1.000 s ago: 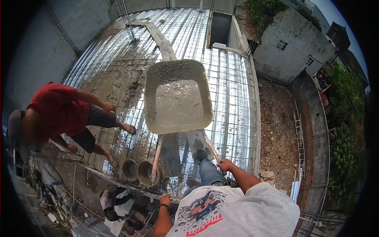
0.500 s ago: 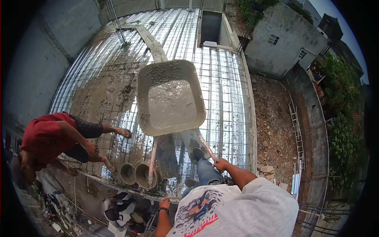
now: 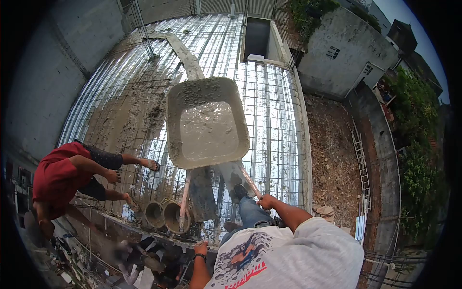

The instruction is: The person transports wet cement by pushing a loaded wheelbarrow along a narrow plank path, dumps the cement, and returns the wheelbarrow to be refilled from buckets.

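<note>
A wheelbarrow (image 3: 175, 139) stands in front of me, its tray partly filled with wet grey concrete (image 3: 209, 132). My right hand (image 3: 265, 201) is closed round the end of its right handle (image 3: 250, 181). The left handle (image 3: 185, 197) comes down over two buckets, and my left hand (image 3: 201, 248) is apart from its end, near the slab's edge. Its fingers look curled in; whether they hold anything is hidden. Steel mesh (image 3: 269, 115) over shiny ribbed metal decking lies under the wheelbarrow, beside a patch of spread concrete (image 3: 113, 111).
A co-worker in a red shirt (image 3: 55, 171) bends over the slab edge at the left. Two buckets (image 3: 154, 214) stand at that edge. Below it is another person (image 3: 144, 257). A narrow concrete-smeared plank (image 3: 185, 55) runs beyond the wheelbarrow. A rectangular opening (image 3: 257, 36) lies farther back.
The co-worker in red has bent lower, one arm now reaching down past the edge. The person below has shifted. The wheelbarrow sits almost the same in view; my hands stay in place.
</note>
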Motion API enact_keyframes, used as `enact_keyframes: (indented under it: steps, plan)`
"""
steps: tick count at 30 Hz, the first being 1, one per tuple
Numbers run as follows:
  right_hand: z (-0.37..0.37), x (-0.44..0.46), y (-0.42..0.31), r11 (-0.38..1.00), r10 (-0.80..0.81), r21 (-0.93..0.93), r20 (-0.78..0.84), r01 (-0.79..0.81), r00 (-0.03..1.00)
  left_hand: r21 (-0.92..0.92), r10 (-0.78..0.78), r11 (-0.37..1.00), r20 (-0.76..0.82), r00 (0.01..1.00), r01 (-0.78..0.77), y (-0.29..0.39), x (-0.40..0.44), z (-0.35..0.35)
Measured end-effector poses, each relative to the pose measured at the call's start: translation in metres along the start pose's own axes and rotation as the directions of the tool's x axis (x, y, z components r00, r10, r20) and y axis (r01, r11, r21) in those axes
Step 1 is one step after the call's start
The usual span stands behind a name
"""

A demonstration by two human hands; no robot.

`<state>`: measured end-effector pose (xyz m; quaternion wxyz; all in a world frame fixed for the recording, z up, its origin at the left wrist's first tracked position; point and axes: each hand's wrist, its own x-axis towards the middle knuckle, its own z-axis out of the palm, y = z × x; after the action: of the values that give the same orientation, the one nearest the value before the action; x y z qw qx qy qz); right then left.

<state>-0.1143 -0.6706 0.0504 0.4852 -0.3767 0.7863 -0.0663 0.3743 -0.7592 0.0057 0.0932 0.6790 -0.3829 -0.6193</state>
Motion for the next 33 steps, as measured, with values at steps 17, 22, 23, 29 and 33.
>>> enact_keyframes:
  steps: [17,22,23,29,33]
  plan:
    - [-0.424,0.003,-0.116,0.987,0.157,0.089,-0.465,-0.131,0.871,0.021,-0.035,0.999,-0.135,0.99,0.038,-0.009,-0.019,-0.014]
    - [-0.466,0.0,-0.121,0.969,0.237,0.063,-0.49,-0.237,0.839,0.137,0.042,0.99,-0.09,0.995,-0.03,-0.032,-0.002,-0.013]
    - [-0.469,-0.003,-0.124,0.968,0.244,0.061,-0.468,-0.244,0.849,0.159,0.06,0.986,-0.119,0.991,-0.041,-0.041,0.004,-0.012]
    - [-0.475,-0.023,-0.137,0.98,0.19,0.041,-0.497,-0.196,0.847,0.227,0.088,0.972,-0.14,0.986,-0.055,-0.04,0.02,0.003]
    - [-0.47,-0.032,-0.144,0.984,0.179,0.102,-0.523,-0.147,0.833,0.086,0.004,0.996,-0.131,0.991,0.007,-0.009,0.003,0.012]
